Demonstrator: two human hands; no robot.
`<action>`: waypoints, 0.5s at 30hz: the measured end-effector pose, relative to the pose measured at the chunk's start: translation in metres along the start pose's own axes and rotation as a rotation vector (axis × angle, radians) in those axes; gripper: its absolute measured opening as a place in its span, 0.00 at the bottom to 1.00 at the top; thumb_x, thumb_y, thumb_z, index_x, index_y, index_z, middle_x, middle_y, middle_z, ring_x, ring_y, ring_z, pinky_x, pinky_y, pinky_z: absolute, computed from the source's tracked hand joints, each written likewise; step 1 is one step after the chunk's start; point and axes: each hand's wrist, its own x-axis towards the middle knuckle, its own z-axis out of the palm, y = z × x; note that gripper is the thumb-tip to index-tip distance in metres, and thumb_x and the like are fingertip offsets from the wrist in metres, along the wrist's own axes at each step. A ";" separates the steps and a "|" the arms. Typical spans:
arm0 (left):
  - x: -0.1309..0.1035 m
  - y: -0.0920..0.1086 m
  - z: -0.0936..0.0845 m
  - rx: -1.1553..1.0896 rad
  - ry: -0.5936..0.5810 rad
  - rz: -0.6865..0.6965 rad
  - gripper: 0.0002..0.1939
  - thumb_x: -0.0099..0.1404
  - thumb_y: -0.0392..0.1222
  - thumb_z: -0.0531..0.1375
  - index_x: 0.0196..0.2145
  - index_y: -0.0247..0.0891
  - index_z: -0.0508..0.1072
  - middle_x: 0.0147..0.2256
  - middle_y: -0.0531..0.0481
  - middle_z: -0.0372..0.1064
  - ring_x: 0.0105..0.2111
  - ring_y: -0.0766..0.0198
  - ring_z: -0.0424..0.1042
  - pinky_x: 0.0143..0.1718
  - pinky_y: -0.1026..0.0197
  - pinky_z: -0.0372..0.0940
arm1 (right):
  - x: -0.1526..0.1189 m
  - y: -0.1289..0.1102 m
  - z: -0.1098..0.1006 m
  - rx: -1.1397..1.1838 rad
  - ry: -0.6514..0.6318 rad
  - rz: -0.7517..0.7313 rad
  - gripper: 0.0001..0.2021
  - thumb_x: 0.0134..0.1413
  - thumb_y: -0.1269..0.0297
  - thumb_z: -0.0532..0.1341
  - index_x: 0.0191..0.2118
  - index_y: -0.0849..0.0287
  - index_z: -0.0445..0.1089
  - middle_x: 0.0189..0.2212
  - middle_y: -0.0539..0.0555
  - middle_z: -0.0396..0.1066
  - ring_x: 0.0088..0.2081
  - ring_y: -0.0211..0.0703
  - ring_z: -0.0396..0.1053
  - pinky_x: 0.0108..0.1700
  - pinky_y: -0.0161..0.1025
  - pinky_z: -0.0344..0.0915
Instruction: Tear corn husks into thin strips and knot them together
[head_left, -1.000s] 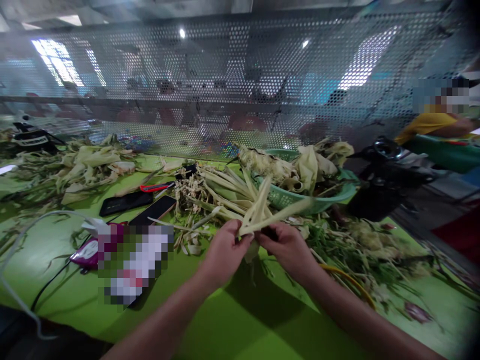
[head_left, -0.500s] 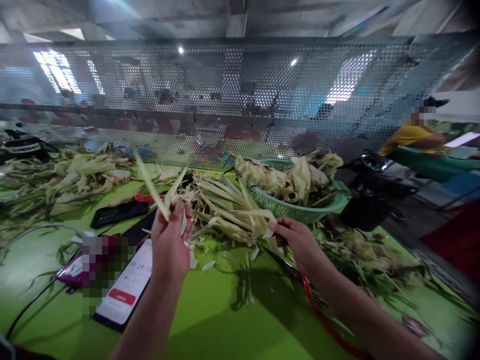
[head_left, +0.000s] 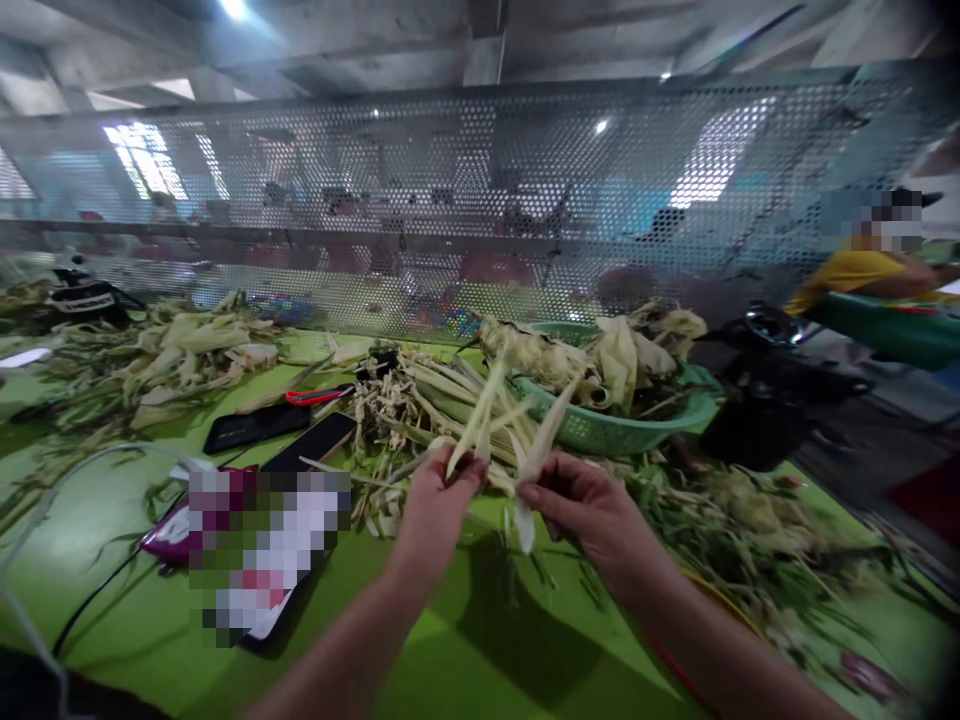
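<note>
In the middle of the head view, my left hand [head_left: 442, 500] pinches pale corn husk strips [head_left: 480, 415] that point up and away. Close beside it, my right hand [head_left: 589, 505] grips a corn husk piece [head_left: 541, 450] between thumb and fingers; its white end hangs below the fingertips. The two hands are a short gap apart above the green table [head_left: 442, 650]. Behind them lies a heap of husk strips [head_left: 431, 390]. A green plastic basket [head_left: 622, 432] holding husks stands just beyond my right hand.
Several phones lie left of my hands, among them a black one [head_left: 255, 428], near a purple packet [head_left: 161, 535] and a white cable [head_left: 30, 500]. Husk piles [head_left: 202, 340] cover the back left, green scraps [head_left: 735, 530] the right. A perforated screen [head_left: 450, 220] stands behind; a person in yellow [head_left: 862, 270] sits far right.
My left hand has moved right, towards my right hand. My right hand now holds a husk piece upright, lifted off the heap. The view has shifted slightly left.
</note>
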 end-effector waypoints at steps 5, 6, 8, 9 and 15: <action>-0.001 -0.016 0.008 0.007 -0.098 0.046 0.06 0.54 0.40 0.63 0.28 0.35 0.75 0.26 0.51 0.70 0.29 0.66 0.66 0.34 0.64 0.61 | -0.006 0.006 0.009 -0.019 0.011 -0.022 0.13 0.39 0.54 0.70 0.27 0.59 0.74 0.21 0.48 0.66 0.21 0.32 0.56 0.20 0.32 0.52; -0.002 -0.017 0.009 0.026 -0.105 0.036 0.06 0.54 0.40 0.62 0.29 0.35 0.76 0.27 0.50 0.70 0.29 0.65 0.66 0.34 0.64 0.61 | -0.005 0.007 0.009 -0.031 0.021 -0.029 0.13 0.39 0.54 0.70 0.26 0.59 0.73 0.21 0.48 0.65 0.21 0.32 0.55 0.21 0.32 0.52; -0.006 -0.018 0.010 0.052 -0.121 0.018 0.08 0.55 0.39 0.60 0.33 0.35 0.77 0.29 0.50 0.71 0.31 0.64 0.67 0.36 0.64 0.60 | -0.002 0.008 0.007 -0.058 0.045 -0.041 0.14 0.39 0.54 0.70 0.25 0.60 0.71 0.20 0.47 0.63 0.21 0.33 0.55 0.21 0.32 0.52; -0.007 -0.018 0.011 0.061 -0.136 0.013 0.09 0.56 0.39 0.60 0.34 0.36 0.77 0.29 0.50 0.71 0.32 0.64 0.67 0.37 0.64 0.60 | 0.000 0.008 0.006 -0.069 0.063 -0.049 0.15 0.38 0.54 0.70 0.25 0.60 0.70 0.20 0.47 0.63 0.21 0.33 0.55 0.21 0.32 0.52; -0.012 -0.015 0.011 0.153 -0.225 -0.001 0.10 0.59 0.36 0.55 0.33 0.37 0.77 0.25 0.53 0.65 0.29 0.67 0.61 0.32 0.66 0.55 | 0.006 0.013 0.002 -0.036 0.113 -0.088 0.17 0.35 0.57 0.72 0.29 0.57 0.67 0.23 0.47 0.66 0.23 0.35 0.61 0.25 0.34 0.58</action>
